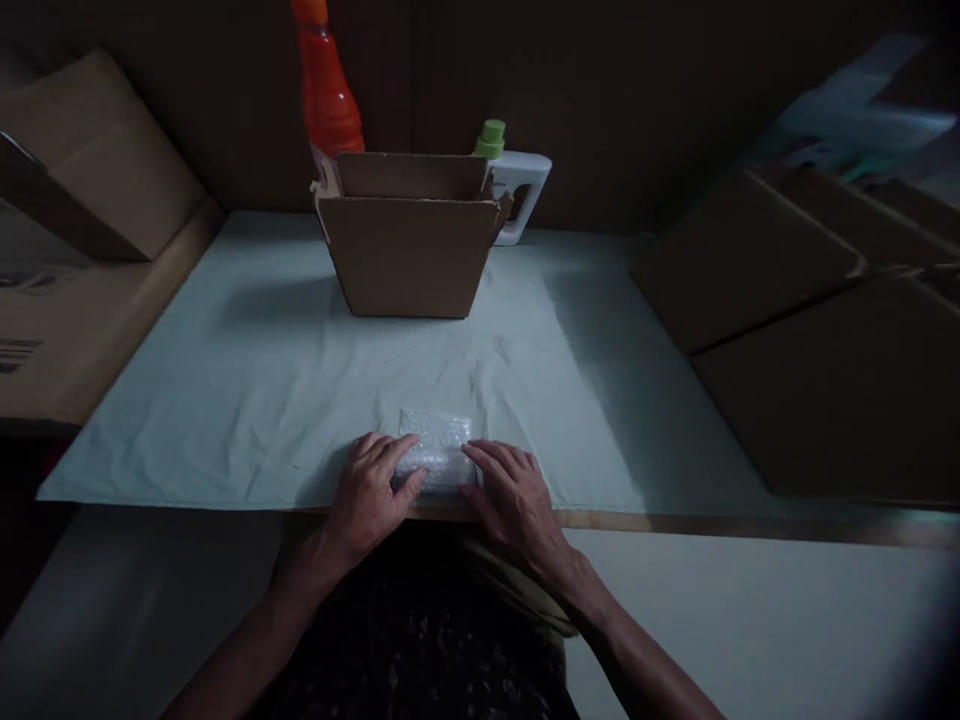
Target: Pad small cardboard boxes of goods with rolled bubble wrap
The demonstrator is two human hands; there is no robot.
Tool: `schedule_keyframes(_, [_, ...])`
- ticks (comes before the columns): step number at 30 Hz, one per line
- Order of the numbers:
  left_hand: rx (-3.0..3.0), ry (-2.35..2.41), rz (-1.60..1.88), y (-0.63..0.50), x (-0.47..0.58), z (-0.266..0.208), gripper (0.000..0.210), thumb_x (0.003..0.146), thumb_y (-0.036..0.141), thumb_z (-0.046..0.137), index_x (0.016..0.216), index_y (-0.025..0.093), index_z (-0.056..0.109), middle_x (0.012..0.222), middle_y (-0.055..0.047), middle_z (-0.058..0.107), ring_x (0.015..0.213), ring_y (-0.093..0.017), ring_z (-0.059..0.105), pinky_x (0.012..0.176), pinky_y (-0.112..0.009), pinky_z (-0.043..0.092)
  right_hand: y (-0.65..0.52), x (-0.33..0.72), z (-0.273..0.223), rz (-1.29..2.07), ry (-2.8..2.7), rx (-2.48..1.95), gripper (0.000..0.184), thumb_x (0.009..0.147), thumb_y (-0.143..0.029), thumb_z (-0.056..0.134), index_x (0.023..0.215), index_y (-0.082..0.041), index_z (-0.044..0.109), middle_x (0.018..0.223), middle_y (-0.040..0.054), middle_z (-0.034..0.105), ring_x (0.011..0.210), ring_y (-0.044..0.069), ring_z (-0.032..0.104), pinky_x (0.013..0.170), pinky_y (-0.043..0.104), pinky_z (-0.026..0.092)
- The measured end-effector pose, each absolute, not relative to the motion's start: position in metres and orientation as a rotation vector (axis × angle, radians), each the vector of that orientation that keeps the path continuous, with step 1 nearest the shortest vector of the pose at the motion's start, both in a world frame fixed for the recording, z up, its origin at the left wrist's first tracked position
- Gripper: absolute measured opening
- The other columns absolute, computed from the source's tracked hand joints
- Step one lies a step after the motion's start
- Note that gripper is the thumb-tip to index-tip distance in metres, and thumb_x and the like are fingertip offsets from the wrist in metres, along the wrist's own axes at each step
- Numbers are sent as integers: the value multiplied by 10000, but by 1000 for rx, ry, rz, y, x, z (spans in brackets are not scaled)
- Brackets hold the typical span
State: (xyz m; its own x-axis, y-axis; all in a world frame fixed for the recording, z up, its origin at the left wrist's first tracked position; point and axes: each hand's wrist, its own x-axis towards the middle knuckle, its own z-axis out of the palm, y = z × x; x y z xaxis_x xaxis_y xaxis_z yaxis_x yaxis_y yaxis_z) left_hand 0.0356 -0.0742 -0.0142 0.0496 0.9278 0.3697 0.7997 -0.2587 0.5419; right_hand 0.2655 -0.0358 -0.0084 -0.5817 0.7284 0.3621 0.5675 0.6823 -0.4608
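Note:
A small bundle of clear bubble wrap (436, 462) lies at the front edge of the cloth-covered table, with a flat flap of the wrap reaching away from me. At its left end my left hand (373, 488) is closed on the roll, thumb on the near side and fingers over the top. My right hand (517, 492) grips the right end in the same way, its thumb partly hidden. Whatever may be inside the wrap cannot be made out.
An open cardboard box (412, 255) stands on the pale green cloth (277, 400). Behind it are an orange-red bottle (330, 100) and a white jug with a green cap (521, 175). Larger cardboard boxes flank the table, one left (105, 160) and others right (825, 400).

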Motion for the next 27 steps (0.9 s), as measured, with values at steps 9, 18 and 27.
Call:
schedule_keyframes(9, [1309,1865,1363,-69,39,-9,452,880,402,708,1270,183,640,1200,-116,681,1039,-234,668,947,-413,548,-10,243,-14,528,-2321,-1097,270,979,-232,598,1228,-258,700,1118,100,770,993,274,696,862,444,540])
schedule_keyframes(18, [363,1078,1378,-85,61,7,435,666,311,858,1057,181,720,990,-41,752,1027,-232,683,1000,-383,508,-34,244,2,1201,-1834,-1049,426,898,-482,712,1263,-266,667,1446,116,590,1300,289,577,1069,452,491])
schedule_keyframes(27, [1625,1482,1427,-20,19,44,580,865,364,708,1411,272,536,1399,-94,645,1295,-304,599,1116,-503,471,-16,269,5,1621,-1361,-1223,478,831,-637,731,973,-182,691,772,4,593,676,128,522,585,230,425])
